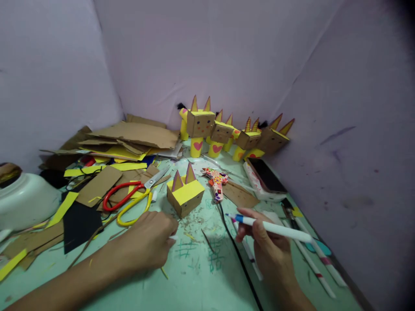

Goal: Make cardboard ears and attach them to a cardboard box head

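In my right hand point(270, 246) a white marker point(279, 229) with a blue collar is held between thumb and fingers, its tip pointing left. My left hand point(152, 237) is closed, palm down, with a small white piece point(173, 237) poking out between its fingers; the rest of that piece is hidden. Just beyond the left hand stands a small cardboard box head point(191, 203) with a yellow top, two pointed purple-edged ears and small dark dots on one face. Red-and-yellow-handled scissors point(136, 194) lie beside it, close to the left wrist.
Several yellow cardboard figures point(196, 147) stand along the back wall. Cardboard scraps point(136, 134) pile up at left, near a white rounded container point(27, 201). A patterned glue gun point(216, 183) with a black cord, a phone point(266, 175) and several white markers point(313, 268) lie at right.
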`<state>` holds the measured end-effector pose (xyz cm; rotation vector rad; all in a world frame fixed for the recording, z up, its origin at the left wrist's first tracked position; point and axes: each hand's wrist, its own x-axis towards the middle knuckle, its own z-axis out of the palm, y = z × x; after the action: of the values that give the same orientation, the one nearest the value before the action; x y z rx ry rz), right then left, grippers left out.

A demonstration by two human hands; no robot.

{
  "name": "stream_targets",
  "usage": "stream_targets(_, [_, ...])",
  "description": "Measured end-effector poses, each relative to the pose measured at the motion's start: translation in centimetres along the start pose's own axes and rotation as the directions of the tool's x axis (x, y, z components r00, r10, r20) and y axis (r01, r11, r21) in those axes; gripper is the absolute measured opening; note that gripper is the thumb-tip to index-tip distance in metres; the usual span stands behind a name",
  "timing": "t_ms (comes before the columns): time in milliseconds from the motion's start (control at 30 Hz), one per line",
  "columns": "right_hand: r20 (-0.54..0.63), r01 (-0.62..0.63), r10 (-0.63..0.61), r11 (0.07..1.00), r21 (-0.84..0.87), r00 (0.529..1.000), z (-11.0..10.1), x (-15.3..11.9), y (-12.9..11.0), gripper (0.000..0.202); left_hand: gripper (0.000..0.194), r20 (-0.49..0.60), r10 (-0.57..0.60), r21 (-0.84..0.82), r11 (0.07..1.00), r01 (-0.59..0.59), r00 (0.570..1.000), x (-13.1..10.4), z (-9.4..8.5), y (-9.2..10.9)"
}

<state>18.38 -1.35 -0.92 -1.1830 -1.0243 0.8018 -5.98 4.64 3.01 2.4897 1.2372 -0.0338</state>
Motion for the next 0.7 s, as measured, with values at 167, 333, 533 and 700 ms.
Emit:
stream_targets(167, [0.023,-0.097,0.094,0.95,0.297,0.995,-0.1,-0.4,-0.5,0.027,0.021,-0.036,0.137,-0.294,0.945,-0.142,0.99,0.2,0.0,0.8])
stream_targets(333, [0.061,-0.163,0.151,0.917,0.365,0.987,-0.1,-0.6,-0.7,0.021,0.021,-0.035,0.055,-0.612,0.788,-0.065,0.998,0.8,1.8,2.0])
stream_targets(533, [-0.144,-0.006,0.039,0.974,0.225,0.989,-1.1,-0.3,-0.3,0.023,0.023,-0.026,-0.019,-0.758,0.653,-0.007,0.999,1.2,3.3,2.3])
stream_targets(700, [-0.08,0.0,0.011,0.99,0.142,0.997,-1.1,-0.3,-0.2,0.022,0.025,-0.081,-0.004,-0.76,0.647,-0.059,0.997,1.4,4.1,1.9])
